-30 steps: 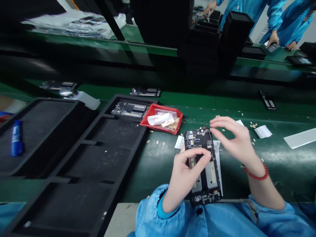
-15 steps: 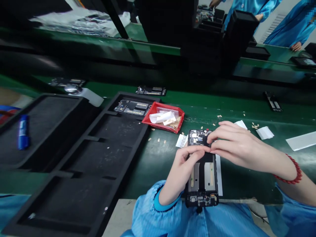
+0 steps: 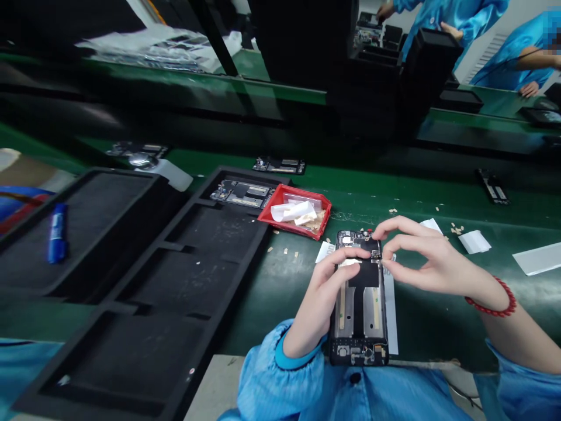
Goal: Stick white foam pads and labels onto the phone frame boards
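Note:
An opened phone (image 3: pixel 360 313) without its back cover lies upright before me, its circuit board (image 3: pixel 346 240) showing at the top. My left hand (image 3: pixel 326 280) holds its left side, with index finger and thumb reaching over the upper part. A small pale strip shows between those two fingers; I cannot tell whether it is loose. My right hand (image 3: pixel 427 254) is at the upper right edge. Its index fingertip is near the board, and thumb and another finger come together in a pinch; anything between them is hidden. A white paper strip (image 3: pixel 391 321) lies partly beneath the phone.
A red bin (image 3: pixel 324 225) of paper scraps overlaps a black compartment tray (image 3: pixel 245 280) holding a phone frame (image 3: pixel 243 193). A blue marker (image 3: pixel 56 234) lies on another black tray (image 3: pixel 21 275). Folded white paper (image 3: pixel 475 242) lies at right. People in blue work opposite.
My right hand has drawn back slightly to the right from the phone's middle, its fingers more spread. The left fingers have parted from it. The view has shifted slightly.

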A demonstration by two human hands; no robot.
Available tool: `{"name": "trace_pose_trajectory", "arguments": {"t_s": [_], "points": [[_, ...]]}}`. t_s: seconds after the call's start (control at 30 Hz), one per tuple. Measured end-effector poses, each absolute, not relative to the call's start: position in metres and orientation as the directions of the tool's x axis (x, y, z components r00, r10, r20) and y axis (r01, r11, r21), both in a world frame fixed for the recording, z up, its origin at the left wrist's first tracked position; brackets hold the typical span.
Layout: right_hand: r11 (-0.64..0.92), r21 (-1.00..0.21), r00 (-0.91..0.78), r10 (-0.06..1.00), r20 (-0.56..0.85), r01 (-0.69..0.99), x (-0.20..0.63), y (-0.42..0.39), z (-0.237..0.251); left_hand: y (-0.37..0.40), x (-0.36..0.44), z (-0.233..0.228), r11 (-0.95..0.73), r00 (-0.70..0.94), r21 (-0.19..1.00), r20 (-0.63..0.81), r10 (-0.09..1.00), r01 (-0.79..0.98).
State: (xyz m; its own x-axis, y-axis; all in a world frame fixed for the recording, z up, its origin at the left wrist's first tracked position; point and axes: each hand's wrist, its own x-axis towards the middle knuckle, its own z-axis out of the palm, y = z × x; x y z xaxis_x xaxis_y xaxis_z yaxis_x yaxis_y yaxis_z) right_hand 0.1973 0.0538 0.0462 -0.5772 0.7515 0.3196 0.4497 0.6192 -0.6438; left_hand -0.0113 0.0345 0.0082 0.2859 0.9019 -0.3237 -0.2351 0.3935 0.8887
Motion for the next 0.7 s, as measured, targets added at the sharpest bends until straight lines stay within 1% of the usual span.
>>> {"name": "trace_pose_trajectory", "arguments": {"t_s": [0.07, 0.13, 0.2, 0.27, 0.33, 0.4, 0.47, 0.57, 0.63, 0.7], "points": [[0.593, -0.667, -0.537, 0.777, 0.329, 0.450, 0.195, 0.052, 0.047, 0.033, -0.012, 0.009, 0.408, 0.302, 0.878, -0.329, 0.895, -0.253], [0.538, -0.719, -0.477, 0.819, 0.321, 0.440, 0.192, 0.049, 0.048, 0.032, -0.010, 0.009, 0.426, 0.283, 0.848, -0.344, 0.895, -0.316], [0.442, -0.800, -0.383, 0.877, 0.291, 0.405, 0.186, 0.043, 0.048, 0.031, -0.006, 0.006, 0.439, 0.214, 0.775, -0.384, 0.898, -0.454], [0.332, -0.887, -0.284, 0.927, 0.244, 0.320, 0.179, 0.036, 0.045, 0.032, -0.002, 0.004, 0.441, 0.162, 0.661, -0.440, 0.883, -0.608], [0.250, -0.944, -0.219, 0.955, 0.202, 0.218, 0.170, 0.029, 0.040, 0.035, 0.001, 0.003, 0.486, 0.221, 0.544, -0.480, 0.849, -0.684], [0.222, -0.962, -0.170, 0.966, 0.194, 0.162, 0.162, 0.024, 0.034, 0.036, 0.002, 0.002, 0.581, 0.357, 0.458, -0.486, 0.798, -0.673], [0.222, -0.960, -0.116, 0.972, 0.205, 0.168, 0.156, 0.022, 0.030, 0.036, 0.004, 0.001, 0.662, 0.472, 0.404, -0.478, 0.741, -0.631], [0.193, -0.966, -0.050, 0.981, 0.187, 0.174, 0.152, 0.020, 0.027, 0.030, 0.011, -0.002, 0.698, 0.506, 0.403, -0.488, 0.711, -0.591], [0.171, -0.974, -0.022, 0.985, 0.170, 0.148, 0.150, 0.020, 0.026, 0.023, 0.016, -0.003, 0.691, 0.477, 0.443, -0.506, 0.719, -0.571], [0.187, -0.974, 0.006, 0.982, 0.189, 0.129, 0.147, 0.018, 0.026, 0.017, 0.020, -0.004, 0.663, 0.441, 0.489, -0.500, 0.745, -0.567]]}}
